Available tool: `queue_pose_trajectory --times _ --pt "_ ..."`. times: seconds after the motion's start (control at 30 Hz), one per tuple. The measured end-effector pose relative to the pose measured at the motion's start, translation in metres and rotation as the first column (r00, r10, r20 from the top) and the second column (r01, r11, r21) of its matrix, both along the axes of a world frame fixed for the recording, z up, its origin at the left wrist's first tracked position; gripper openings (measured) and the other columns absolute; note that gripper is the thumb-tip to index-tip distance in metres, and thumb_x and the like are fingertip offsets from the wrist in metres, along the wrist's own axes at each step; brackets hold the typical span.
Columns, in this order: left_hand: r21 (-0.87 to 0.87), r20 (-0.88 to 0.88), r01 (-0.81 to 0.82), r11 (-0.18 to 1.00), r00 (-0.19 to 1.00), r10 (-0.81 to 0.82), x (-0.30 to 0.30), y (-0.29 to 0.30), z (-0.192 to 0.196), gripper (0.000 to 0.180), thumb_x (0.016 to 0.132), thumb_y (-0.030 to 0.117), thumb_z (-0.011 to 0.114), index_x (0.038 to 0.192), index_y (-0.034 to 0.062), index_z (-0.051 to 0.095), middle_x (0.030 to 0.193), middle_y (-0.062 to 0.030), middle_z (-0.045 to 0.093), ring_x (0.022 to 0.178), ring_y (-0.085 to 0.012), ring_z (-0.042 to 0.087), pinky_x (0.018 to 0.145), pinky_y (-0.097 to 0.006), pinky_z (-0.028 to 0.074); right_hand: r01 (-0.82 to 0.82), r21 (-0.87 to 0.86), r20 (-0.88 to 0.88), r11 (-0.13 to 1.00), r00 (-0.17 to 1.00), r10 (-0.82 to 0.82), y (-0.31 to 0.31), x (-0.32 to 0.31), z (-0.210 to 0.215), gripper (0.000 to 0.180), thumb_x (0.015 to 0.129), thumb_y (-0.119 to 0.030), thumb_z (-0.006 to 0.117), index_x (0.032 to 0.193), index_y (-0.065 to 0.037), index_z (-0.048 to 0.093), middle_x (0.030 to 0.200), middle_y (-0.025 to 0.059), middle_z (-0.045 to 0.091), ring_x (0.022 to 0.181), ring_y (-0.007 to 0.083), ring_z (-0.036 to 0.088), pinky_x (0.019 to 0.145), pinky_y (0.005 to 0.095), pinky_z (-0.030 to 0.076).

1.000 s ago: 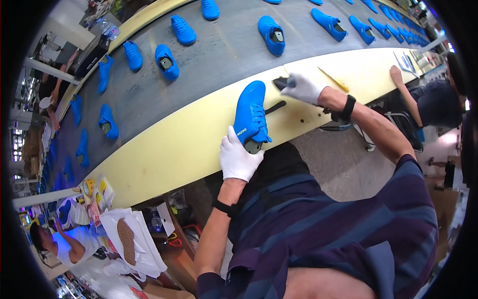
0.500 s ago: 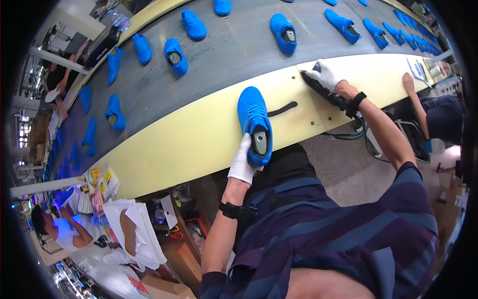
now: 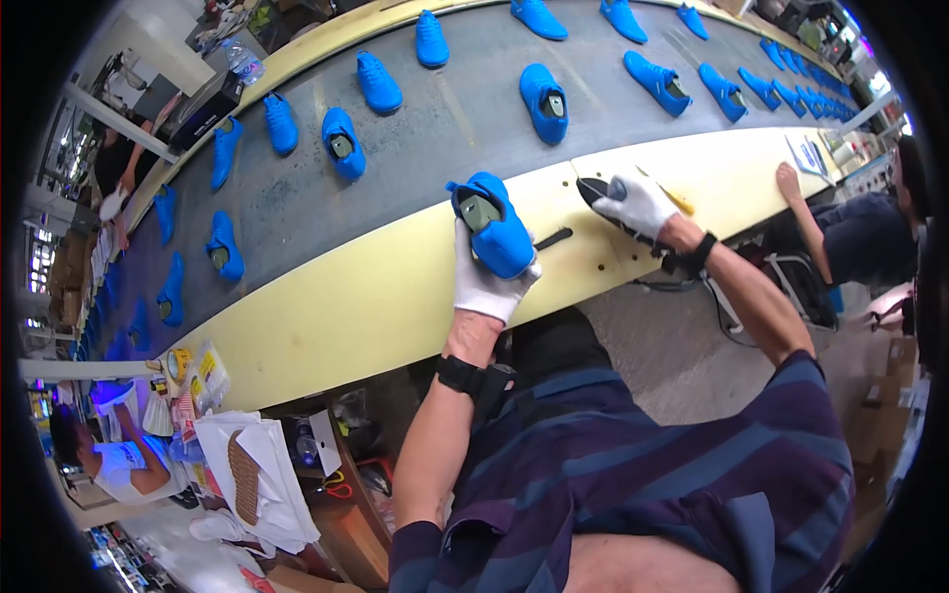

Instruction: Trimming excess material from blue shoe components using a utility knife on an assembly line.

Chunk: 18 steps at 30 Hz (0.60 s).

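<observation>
My left hand, in a white glove, is closed around a blue lace-up shoe from below. The shoe is above the pale board, its toe tilted toward me and its opening turned up and away; a greyish-green form fills the opening. My right hand, gloved too, is closed over a long black tool with a rounded dark end, at the board's near part; the palm covers much of it, and its kind cannot be made out. A thin black strip lies on the board between my hands.
A grey conveyor belt with many blue shoes runs beyond the pale board. A slim yellow object lies beside my right hand. Another person's arm rests at the board on the right. White sheets with a brown sole lie lower left.
My left hand has turned the shoe round, so its toe now points toward me instead of away. My right hand keeps its grip on the black tool. Shoes on the belt have shifted slightly.
</observation>
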<state>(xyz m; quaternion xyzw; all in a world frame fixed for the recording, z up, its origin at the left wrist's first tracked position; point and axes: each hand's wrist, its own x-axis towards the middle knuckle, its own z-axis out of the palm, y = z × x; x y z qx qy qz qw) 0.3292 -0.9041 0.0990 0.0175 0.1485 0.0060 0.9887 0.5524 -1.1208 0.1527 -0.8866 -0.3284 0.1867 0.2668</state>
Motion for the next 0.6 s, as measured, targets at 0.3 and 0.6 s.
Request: queue_pose_trajectory --times 0.3,0.6 --pt "0.204 -0.243 -0.004 0.979 0.969 0.055 0.034 0.015 0.020 0.064 0.101 0.072 0.052 0.126 0.0149 0.066 0.111 -0.0098 0.072 0.100 -0.0339 0.070 0.079 -0.052 0.059 -0.364 0.365 0.343 0.857 0.908 0.239 0.018 -0.112 0.106 0.038 0.081 -0.023 0.093 0.097 -0.004 0.064 0.078 0.0120 0.065 0.069 0.0263 0.065 0.064 0.0375 0.053" --pt "0.318 -0.347 0.044 0.947 0.935 0.073 0.025 0.020 0.031 0.057 0.100 0.074 0.054 0.111 0.0185 0.064 0.092 -0.0042 0.067 0.080 -0.0262 0.066 0.058 -0.038 0.049 -0.257 0.382 0.317 0.888 0.939 0.135 0.068 -0.080 0.073 0.041 0.089 -0.029 0.088 0.100 -0.002 0.058 0.075 0.0146 0.062 0.066 0.0268 0.063 0.062 0.0394 0.052"
